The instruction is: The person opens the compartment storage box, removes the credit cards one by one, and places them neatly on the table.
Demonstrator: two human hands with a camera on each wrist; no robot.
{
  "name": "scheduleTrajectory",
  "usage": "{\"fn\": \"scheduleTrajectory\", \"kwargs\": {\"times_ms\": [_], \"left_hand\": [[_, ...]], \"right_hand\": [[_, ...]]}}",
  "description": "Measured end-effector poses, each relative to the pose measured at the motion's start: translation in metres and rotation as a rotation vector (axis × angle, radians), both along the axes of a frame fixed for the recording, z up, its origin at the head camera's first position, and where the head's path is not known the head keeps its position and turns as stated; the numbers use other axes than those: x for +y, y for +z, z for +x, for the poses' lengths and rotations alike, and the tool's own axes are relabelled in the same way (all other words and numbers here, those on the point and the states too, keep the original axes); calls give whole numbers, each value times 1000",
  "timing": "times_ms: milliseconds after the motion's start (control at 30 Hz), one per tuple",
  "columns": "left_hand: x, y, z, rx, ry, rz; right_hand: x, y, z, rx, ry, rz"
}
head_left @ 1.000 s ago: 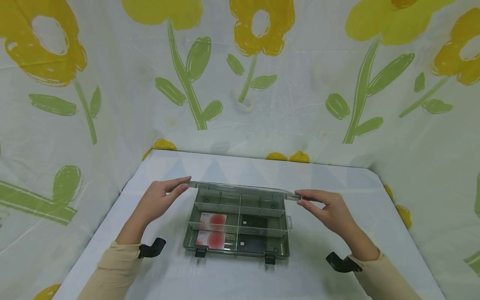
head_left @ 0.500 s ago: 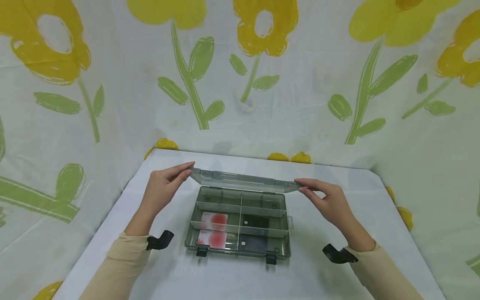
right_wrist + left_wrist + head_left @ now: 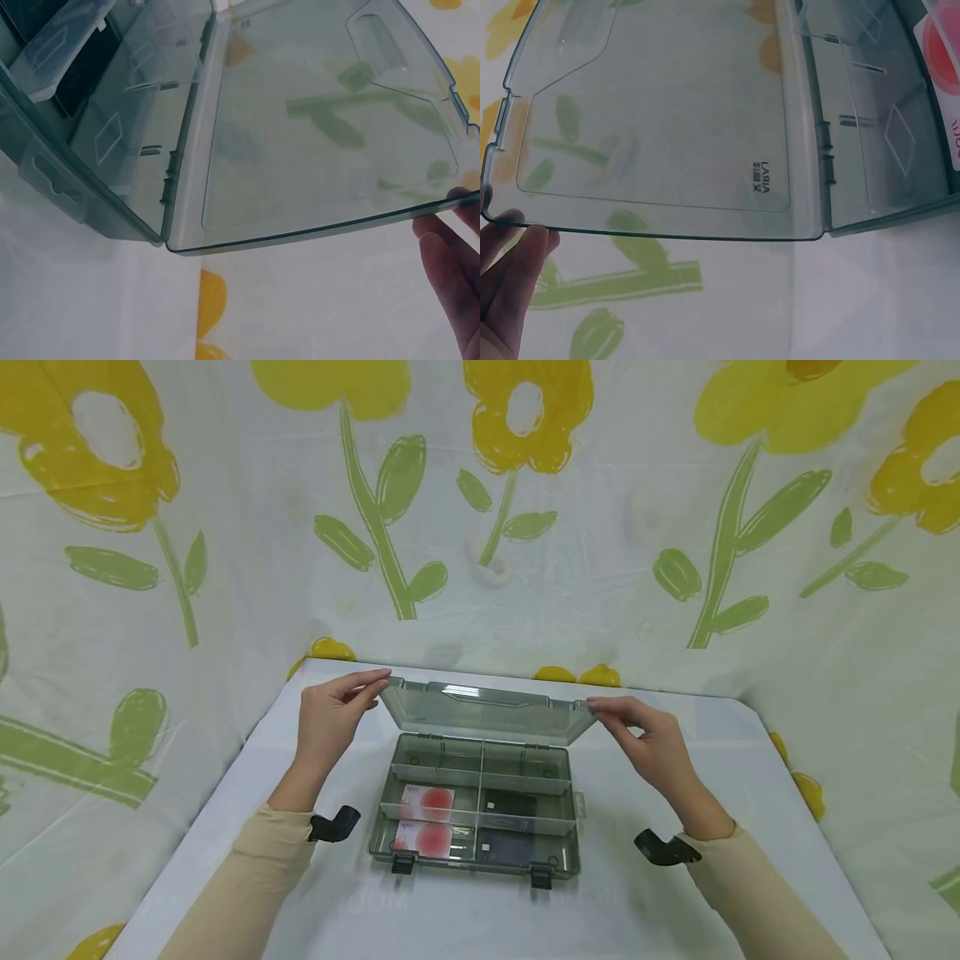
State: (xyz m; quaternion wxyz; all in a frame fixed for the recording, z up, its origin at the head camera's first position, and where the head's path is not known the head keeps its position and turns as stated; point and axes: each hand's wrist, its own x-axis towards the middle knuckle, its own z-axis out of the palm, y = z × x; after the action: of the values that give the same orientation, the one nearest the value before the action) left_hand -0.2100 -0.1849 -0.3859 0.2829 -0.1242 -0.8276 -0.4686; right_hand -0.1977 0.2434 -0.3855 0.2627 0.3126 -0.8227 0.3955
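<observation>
A smoky grey-green clear plastic compartment box point(image 3: 480, 865) sits on the table, its hinged lid point(image 3: 491, 714) raised and leaning back from the far edge. My left hand point(image 3: 327, 720) pinches the lid's free left corner between thumb and fingers; the left wrist view shows its fingertips at the lid's edge. At the opposite corner, my right hand point(image 3: 651, 745) pinches the lid the same way. Inside the box, two white-and-pink cards with red circles, one point(image 3: 435, 802) behind the other point(image 3: 423, 840), lie on the left. Two dark cards point(image 3: 512, 803) lie on the right, the nearer marked VIP.
Two black latches point(image 3: 402, 864) hang off the box's near side, and a clear tab point(image 3: 581, 805) sticks out at its right. Thin clear dividers split the inside. The white table point(image 3: 337, 910) meets a flower-printed cloth point(image 3: 600, 552) behind and at both sides.
Seen nearly edge-on a second ago, the lid has swung back away from me, so its inner face shows more. Both hands have moved up and back with it.
</observation>
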Motion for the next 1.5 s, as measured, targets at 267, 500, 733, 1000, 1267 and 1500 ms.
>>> {"fn": "scheduleTrajectory", "kwargs": {"times_ms": [267,500,733,1000,1267,1500], "left_hand": [[2,-1,-8,18,20,44],[-2,-4,-14,10,-15,-1],[-3,-13,-19,-64,-105,-50],[-6,-21,-23,-234,-207,-161],[-4,-24,-30,-232,-263,-160],[-2,-27,-34,-297,-284,-89]], "right_hand": [[0,-5,-11,-1,-19,-37],[-4,-9,-20,-5,-65,-61],[-7,-17,-29,-25,-98,-78],[-12,-24,-40,-20,-142,-55],[-15,-32,-48,-52,-170,-58],[-17,-43,-55,-52,-205,-19]]}}
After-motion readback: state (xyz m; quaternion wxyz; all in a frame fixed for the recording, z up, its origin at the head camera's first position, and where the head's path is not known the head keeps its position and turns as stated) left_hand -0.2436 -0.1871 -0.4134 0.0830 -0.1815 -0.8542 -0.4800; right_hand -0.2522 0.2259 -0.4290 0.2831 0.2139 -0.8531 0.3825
